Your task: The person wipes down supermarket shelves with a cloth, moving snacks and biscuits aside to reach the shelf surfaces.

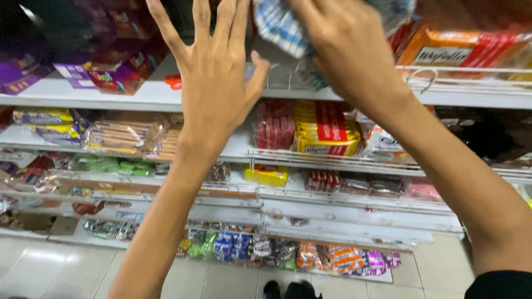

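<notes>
My right hand (346, 52) is up at the top shelf, fingers curled over a blue-and-white checked crinkly plastic packet (280, 25); grip looks closed on it, though my knuckles hide the fingertips. My left hand (213, 72) is beside it, flat and spread wide, all fingers apart, touching nothing I can see, just in front of the white metal shelf edge (144, 97). The packet sits at the top of the frame, between both hands, above a white wire shelf rail (460, 83). Right of my right wrist: an orange-and-red wafer packet (460, 50). Left of my left hand: purple cartons (111, 75). 1 shelf down, between my forearms: a yellow-and-red biscuit pack (327, 130) and red-wrapped packs (274, 124). My forearms block parts of the middle shelves. Bottom row holds small mixed-colour candy bags (288, 254) just above the pale tiled floor (61, 271).
</notes>
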